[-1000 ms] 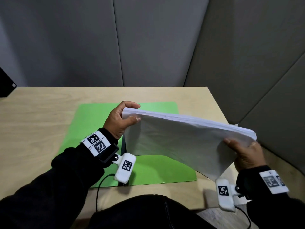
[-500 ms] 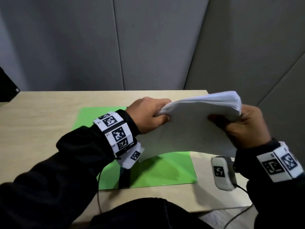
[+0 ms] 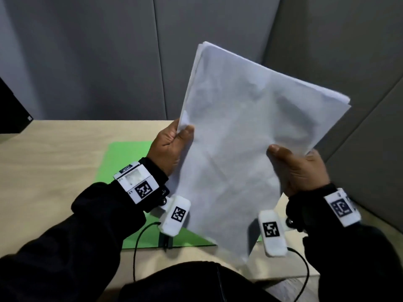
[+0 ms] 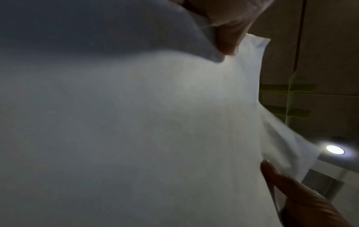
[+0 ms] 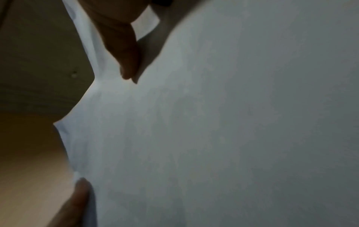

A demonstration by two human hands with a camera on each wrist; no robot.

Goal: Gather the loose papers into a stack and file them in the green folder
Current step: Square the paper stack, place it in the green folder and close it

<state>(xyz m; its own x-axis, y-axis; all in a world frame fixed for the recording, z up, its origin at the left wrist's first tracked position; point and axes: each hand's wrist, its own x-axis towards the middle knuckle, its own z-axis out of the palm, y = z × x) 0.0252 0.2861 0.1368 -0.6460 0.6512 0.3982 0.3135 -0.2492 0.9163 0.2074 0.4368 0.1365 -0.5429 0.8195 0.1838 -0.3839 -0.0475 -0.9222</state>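
Observation:
A thick stack of white papers (image 3: 246, 136) stands nearly upright in the air above the desk, tilted to the right. My left hand (image 3: 172, 142) pinches its left edge, thumb in front. My right hand (image 3: 298, 171) grips its right edge, thumb on the front sheet. The green folder (image 3: 122, 168) lies open and flat on the desk under the stack, partly hidden by paper and arms. Both wrist views are filled by the white papers (image 4: 155, 122) (image 5: 213, 122), with fingers (image 4: 229, 30) (image 5: 120, 50) at the edges.
The light wooden desk (image 3: 48, 153) is bare to the left of the folder. A black object (image 3: 11, 107) sits at the far left edge. Grey partition panels (image 3: 109, 51) close off the back and right. The desk's right edge runs close to my right wrist.
The stack was held flat and low across the folder; both hands have raised and turned it until it stands nearly upright, facing me. The hands kept their hold throughout.

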